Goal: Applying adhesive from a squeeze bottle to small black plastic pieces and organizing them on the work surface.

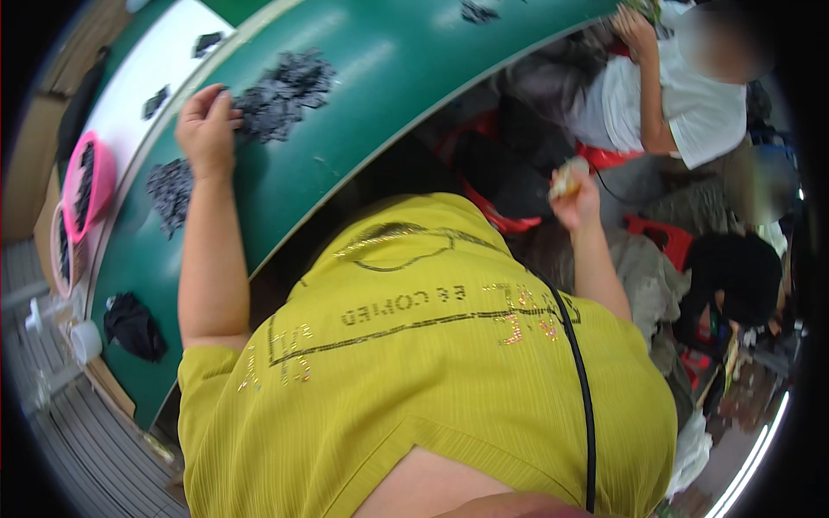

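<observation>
My left hand (207,125) is over the green table (285,181), its fingers bent and closed at the left edge of a heap of small dark grey pieces (289,91). Whether a piece is between the fingertips is too small to make out. Close to my left forearm lies a second heap of the same dark pieces (170,194). Off the table, to the right of my body, my right hand (577,205) is raised and closed around a small white and orange-brown item (566,180); its kind is unclear.
Pink baskets (102,186) holding dark pieces stand at the table's left edge. A black cloth bundle (134,326) lies near a white cup (85,342). A person in a white shirt (708,112) sits at the right, with red stools (661,240) nearby. A black cable (580,380) runs down my front.
</observation>
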The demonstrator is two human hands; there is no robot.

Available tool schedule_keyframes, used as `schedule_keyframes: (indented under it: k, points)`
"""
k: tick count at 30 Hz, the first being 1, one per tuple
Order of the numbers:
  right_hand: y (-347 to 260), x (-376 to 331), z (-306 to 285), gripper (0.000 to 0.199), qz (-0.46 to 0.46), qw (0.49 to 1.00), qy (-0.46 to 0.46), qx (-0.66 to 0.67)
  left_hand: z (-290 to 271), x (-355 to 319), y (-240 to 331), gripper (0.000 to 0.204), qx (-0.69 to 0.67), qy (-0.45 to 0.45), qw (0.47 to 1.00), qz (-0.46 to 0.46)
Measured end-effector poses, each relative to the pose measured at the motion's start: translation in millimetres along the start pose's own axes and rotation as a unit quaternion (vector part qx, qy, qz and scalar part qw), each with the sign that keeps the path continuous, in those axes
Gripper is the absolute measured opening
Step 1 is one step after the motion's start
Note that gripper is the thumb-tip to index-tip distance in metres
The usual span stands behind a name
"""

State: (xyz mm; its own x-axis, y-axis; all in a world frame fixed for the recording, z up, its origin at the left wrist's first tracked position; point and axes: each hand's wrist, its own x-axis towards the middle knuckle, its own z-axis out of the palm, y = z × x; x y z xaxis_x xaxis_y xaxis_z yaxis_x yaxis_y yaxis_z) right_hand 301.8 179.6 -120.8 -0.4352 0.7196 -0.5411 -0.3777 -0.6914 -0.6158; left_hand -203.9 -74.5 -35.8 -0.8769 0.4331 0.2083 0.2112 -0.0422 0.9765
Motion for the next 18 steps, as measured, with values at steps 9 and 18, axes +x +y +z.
schedule_keyframes:
  k: [9,18]
  points:
    - [47.4,32.9,-106.9,0.029,0.046,0.996,0.072,0.011,20.1,-9.2,0.9,0.012,-0.006,0.039,0.999,0.012]
    - [43.9,37.0,-106.1,0.036,0.062,0.996,0.060,0.025,21.0,0.0,-5.8,0.014,0.025,0.049,0.998,0.012]
